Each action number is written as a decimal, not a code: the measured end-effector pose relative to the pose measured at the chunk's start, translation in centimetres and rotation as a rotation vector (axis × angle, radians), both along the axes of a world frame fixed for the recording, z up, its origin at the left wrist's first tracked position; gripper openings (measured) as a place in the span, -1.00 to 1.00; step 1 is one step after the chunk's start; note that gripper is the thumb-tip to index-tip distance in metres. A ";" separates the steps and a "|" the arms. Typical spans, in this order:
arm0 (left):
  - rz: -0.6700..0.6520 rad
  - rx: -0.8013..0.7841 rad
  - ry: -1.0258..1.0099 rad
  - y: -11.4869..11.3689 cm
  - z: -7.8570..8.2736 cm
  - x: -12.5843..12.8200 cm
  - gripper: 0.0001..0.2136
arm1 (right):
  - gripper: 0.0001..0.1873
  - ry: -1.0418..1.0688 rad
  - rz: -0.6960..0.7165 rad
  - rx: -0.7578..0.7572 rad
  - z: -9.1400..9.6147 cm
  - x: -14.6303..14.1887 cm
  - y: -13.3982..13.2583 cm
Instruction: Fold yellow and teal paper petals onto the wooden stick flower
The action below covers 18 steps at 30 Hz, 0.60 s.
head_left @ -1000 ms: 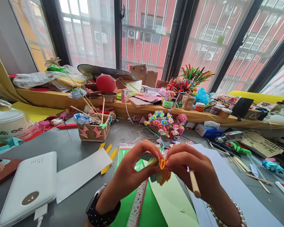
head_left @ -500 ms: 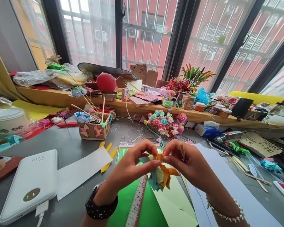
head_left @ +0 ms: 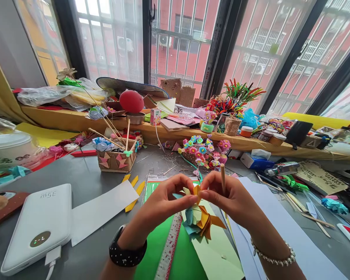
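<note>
A folded-paper ornament (head_left: 198,225) of pale green, blue and orange pointed pieces hangs between my hands. My left hand (head_left: 165,198) pinches its upper edge between thumb and fingers. From the other side, my right hand (head_left: 236,200) closes its thumb and index finger on the orange tip (head_left: 196,190) at the top. A thin wooden stick (head_left: 223,174) stands up through the right fingers. Beneath lie a pale green paper sheet (head_left: 218,252), a patterned ruler (head_left: 170,243) and a bright green surface (head_left: 151,233). My fingers hide part of the ornament's top.
To the left are a white power bank (head_left: 37,221) with a cable, a white paper strip (head_left: 105,214) and yellow strips (head_left: 138,190). A cardboard box (head_left: 116,160) and crochet-like flowers (head_left: 201,149) stand behind. White sheets (head_left: 268,217) and loose sticks (head_left: 294,204) lie right.
The ornament has swung slightly down and right beneath my fingers. The wooden stick in my right hand has tipped more upright and sticks up higher. Both hands keep their pinch.
</note>
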<state>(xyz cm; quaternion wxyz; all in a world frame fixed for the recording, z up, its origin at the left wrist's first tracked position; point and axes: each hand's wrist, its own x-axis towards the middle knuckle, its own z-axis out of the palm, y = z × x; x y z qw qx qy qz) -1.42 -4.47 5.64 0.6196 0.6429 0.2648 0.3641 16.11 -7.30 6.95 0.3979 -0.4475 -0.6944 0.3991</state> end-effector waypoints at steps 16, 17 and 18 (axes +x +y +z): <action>-0.048 -0.218 -0.163 -0.1 -0.1 0.8 -0.86 | -0.72 0.144 -0.011 -0.109 0.3 -0.5 -0.1; -0.042 -0.243 -0.169 -0.1 -0.1 0.9 -0.86 | -0.72 0.152 -0.007 -0.115 0.3 -0.5 -0.1; -0.035 -0.259 -0.172 -0.2 -0.1 0.9 -0.86 | -0.72 0.160 -0.005 -0.119 0.3 -0.5 -0.1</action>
